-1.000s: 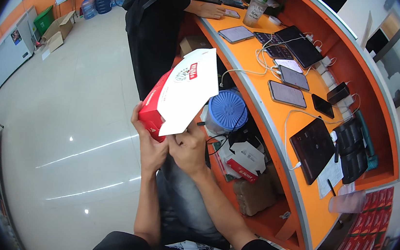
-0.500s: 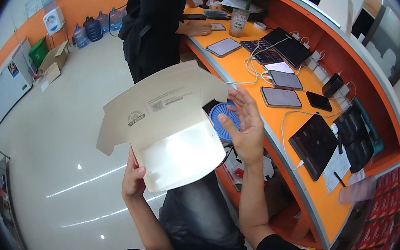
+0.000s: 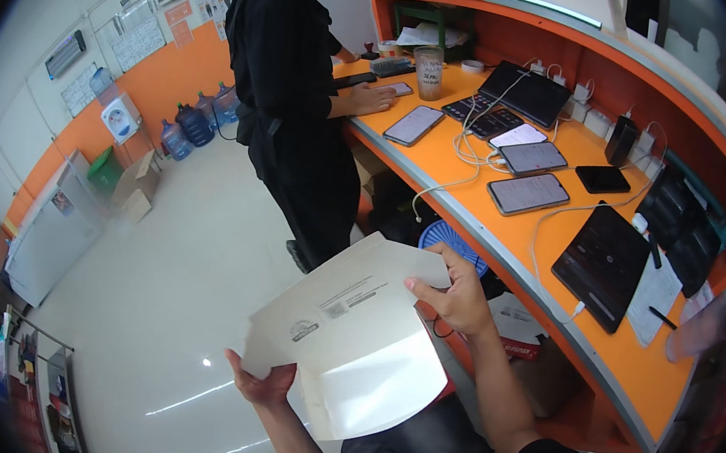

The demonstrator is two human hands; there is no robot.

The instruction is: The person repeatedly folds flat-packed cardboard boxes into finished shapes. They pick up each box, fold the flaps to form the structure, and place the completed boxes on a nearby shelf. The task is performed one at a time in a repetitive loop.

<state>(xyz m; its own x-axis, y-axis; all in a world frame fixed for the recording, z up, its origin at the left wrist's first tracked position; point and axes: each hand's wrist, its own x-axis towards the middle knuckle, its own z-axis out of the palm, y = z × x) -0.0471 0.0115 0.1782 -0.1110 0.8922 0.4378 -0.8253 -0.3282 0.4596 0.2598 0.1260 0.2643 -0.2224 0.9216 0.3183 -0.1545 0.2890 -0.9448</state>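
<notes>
Off-white inside the gripped box point(image 3: 373, 382), patterned with small dark print point(image 3: 337, 309) on its flap point(image 3: 350, 269). Ribbed blue on the lid point(image 3: 457, 243) just beyond the grip, orange on the counter point(image 3: 656, 381) rightward, pale grey on the floor point(image 3: 187, 296) leftward.

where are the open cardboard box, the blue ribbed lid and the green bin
open cardboard box point(image 3: 370, 369): head view, on its pale inside surface
blue ribbed lid point(image 3: 456, 238): head view, on its visible top
green bin point(image 3: 105, 173): head view, on its side

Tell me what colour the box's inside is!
The box is whitish inside; the head view shows it best.
</notes>
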